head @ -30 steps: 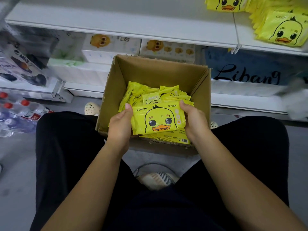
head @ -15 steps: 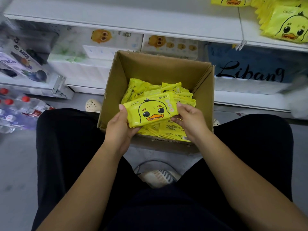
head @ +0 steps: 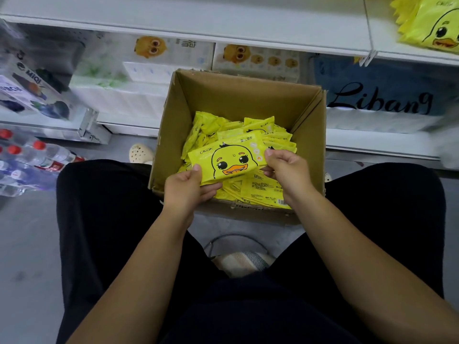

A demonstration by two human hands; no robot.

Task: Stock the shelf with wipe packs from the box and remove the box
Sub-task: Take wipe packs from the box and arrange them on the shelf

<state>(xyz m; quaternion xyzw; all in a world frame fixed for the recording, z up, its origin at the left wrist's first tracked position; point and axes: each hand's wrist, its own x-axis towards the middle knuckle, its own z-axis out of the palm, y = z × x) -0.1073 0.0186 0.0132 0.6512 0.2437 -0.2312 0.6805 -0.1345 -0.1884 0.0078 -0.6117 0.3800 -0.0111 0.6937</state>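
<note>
Both hands are on one yellow duck wipe pack (head: 228,160), held face up just over the open cardboard box (head: 238,95) on the floor (head: 29,244). The left hand (head: 185,187) grips its near left corner, thumb on top and fingers (head: 211,188) curled under. The right hand (head: 285,170) pinches the right end. The box has a pile of loose packs (head: 213,127) in it and sits right in front of the shelf (head: 198,18). Stocked packs (head: 432,23) lie on the shelf at far right, and there's bottled water (head: 32,157) at left.
</note>
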